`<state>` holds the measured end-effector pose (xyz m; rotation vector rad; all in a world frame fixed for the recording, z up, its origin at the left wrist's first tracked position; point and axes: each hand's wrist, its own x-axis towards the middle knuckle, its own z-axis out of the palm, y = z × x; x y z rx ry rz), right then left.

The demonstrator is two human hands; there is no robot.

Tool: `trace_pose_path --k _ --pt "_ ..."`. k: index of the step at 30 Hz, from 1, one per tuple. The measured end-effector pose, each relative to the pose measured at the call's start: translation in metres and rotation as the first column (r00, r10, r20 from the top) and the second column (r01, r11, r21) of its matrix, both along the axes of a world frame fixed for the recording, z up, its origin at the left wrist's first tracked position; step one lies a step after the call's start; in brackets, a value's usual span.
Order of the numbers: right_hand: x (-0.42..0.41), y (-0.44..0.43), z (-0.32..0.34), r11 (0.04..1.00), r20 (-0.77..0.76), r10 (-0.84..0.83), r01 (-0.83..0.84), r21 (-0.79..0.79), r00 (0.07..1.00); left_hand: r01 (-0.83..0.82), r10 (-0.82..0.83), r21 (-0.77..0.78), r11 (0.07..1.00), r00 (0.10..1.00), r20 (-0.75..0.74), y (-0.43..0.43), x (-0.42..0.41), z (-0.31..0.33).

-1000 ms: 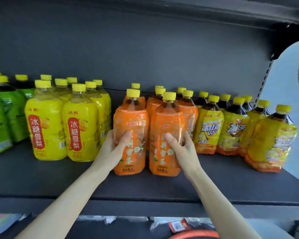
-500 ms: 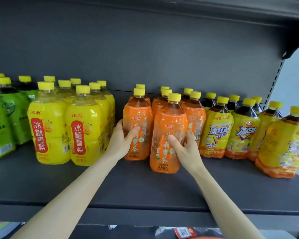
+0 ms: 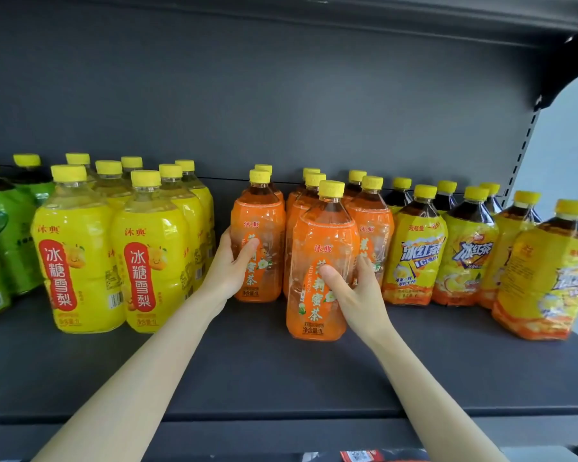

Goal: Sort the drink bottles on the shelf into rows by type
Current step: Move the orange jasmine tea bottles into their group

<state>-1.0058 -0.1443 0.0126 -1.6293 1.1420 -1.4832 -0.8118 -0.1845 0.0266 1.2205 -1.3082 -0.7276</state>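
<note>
The right grip (image 3: pixel 359 296) was curled round the front orange bottle (image 3: pixel 321 228), thumb laid across the label and fingers wrapped round the far side. That label read 沐典 at the top, then 茉莉蜜茶 down the middle beside "MOLIMICHA", with 净含量:1L at the foot.

The left grip (image 3: pixel 227 275) clasped a second orange bottle (image 3: pixel 257 211) of the same brand, thumb on its label. This bottle stood further back than the one in the right grip.

Between and behind the 2 grips stood 5 more orange bottles (image 3: pixel 372 221), counted by caps, making 7 in all.

Just left of the left grip were the yellow bottles (image 3: pixel 74 261), 7 by caps. The front 2 showed 沐典, 冰糖雪梨 in white on a red panel, and 净含量 1L. Further left were green bottles (image 3: pixel 10 228), 2 caps in view, cut by the frame edge, their writing too blurred to read.

Right of the right grip stood 7 iced tea bottles (image 3: pixel 417 255) of dark drink in yellow wrappers marked 冰红茶 and "ICE T"; the nearest also read 两瓶量 一瓶价.

Every cap was yellow. All stood on the dark grey shelf (image 3: pixel 281 378).
</note>
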Motion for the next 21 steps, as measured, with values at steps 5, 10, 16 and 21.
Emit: trace_pose_path --k 5,10,16,21 --pt "0.001 -0.001 -0.001 1.000 0.012 -0.005 0.005 -0.001 1.000 -0.024 0.024 -0.015 1.000 1.000 -0.002 0.000 -0.005 -0.002" --pt "0.001 0.001 -0.002 1.000 0.030 -0.010 0.010 -0.003 1.000 -0.024 0.024 0.021 0.999 1.000 0.014 0.003 -0.003 -0.002" --pt "0.000 0.012 0.003 0.997 0.020 -0.070 0.070 -0.022 0.997 0.042 -0.048 0.072 0.997 0.995 0.088 0.035 0.003 -0.007" --pt "0.012 0.018 0.005 0.999 0.007 -0.038 0.038 -0.029 0.999 0.212 -0.217 0.060 0.975 0.971 0.104 0.068 0.015 -0.007"
